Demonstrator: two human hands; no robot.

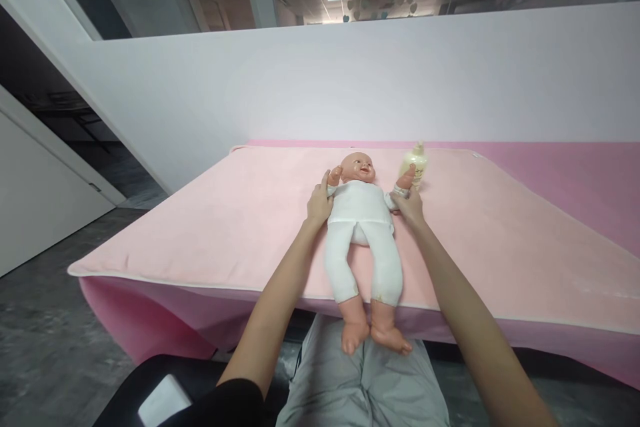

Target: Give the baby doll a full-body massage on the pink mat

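Observation:
A baby doll in white clothes lies on its back on the pink table cover, its head toward the wall and its bare feet past the front edge. My left hand is closed round the doll's arm at the left of the picture, near the wrist. On the other side, my right hand grips the doll's other forearm at the sleeve. Just behind that raised doll hand stands a pale yellow pump bottle, partly hidden by it.
A white wall with a window above it rises behind the table. My legs are below the front edge. At the lower left, a white object rests on a black surface. A white door stands at the far left.

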